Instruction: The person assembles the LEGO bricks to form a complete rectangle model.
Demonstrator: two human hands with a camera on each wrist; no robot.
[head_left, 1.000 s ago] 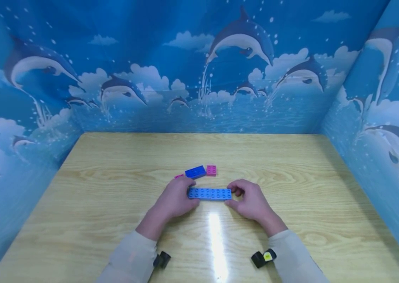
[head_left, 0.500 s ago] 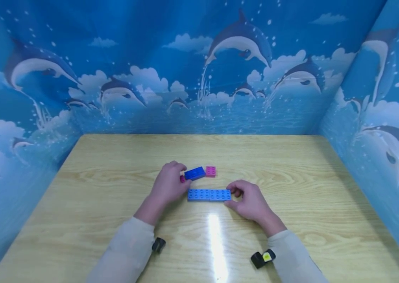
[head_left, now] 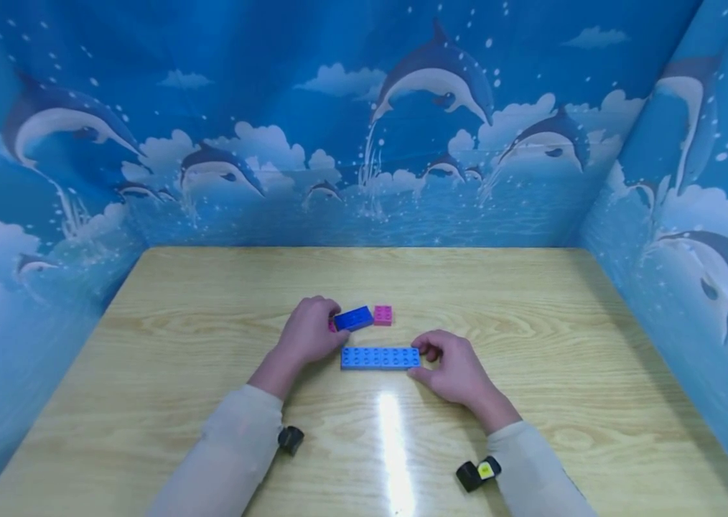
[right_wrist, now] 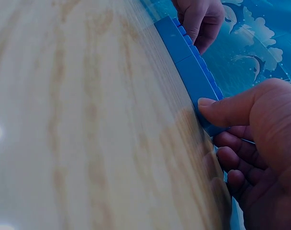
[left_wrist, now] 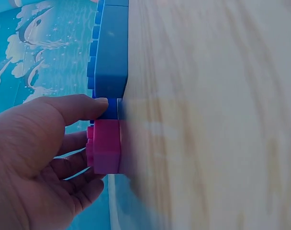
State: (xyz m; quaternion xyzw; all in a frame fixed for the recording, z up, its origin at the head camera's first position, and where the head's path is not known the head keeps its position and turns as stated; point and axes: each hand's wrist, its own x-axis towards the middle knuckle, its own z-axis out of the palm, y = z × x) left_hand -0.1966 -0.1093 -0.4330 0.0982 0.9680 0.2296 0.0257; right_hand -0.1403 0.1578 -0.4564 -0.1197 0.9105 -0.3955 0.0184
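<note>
Left hand [head_left: 307,330] onto, apparently, one brick [head_left: 354,318]

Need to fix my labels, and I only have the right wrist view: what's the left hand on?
Observer: The left hand has thumb and fingers around the left end of a dark blue brick.
Operator: Anything at its right end?
Observer: A pink 2x2 brick, studs up.
Operator: Any other pink?
Observer: Yes, a second pink brick by the left hand's fingers, clearest in the left wrist view.
</note>
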